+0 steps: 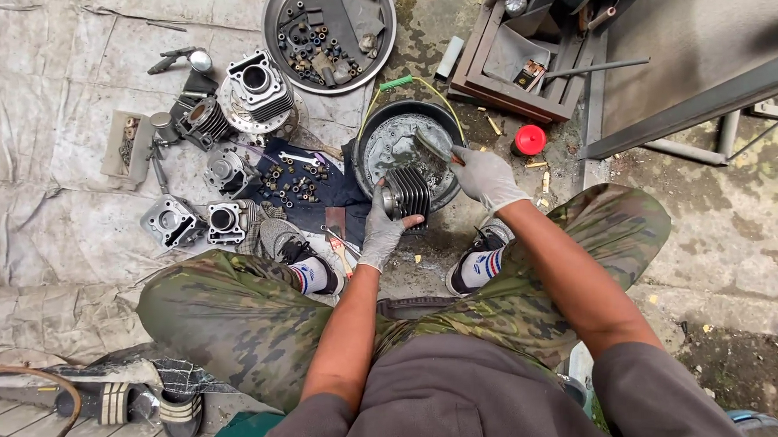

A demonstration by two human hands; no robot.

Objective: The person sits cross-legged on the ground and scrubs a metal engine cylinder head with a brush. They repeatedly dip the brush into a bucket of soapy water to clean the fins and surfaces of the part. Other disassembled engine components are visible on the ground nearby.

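Note:
I squat over a black basin [365, 142] holding greyish liquid. My left hand [379, 230], in a grey glove, grips a finned engine cylinder [407, 194] at the basin's near rim. My right hand [485, 176], also gloved, holds a brush [434, 144] whose bristle end lies over the basin, just above the cylinder.
Several engine parts [222, 129] lie on a grey tarp [52, 196] to the left, with bolts on a dark cloth [297, 183]. A round metal tray [383, 46] of small parts sits at top. A wooden crate [513, 68] and a red cap [529, 139] are to the right.

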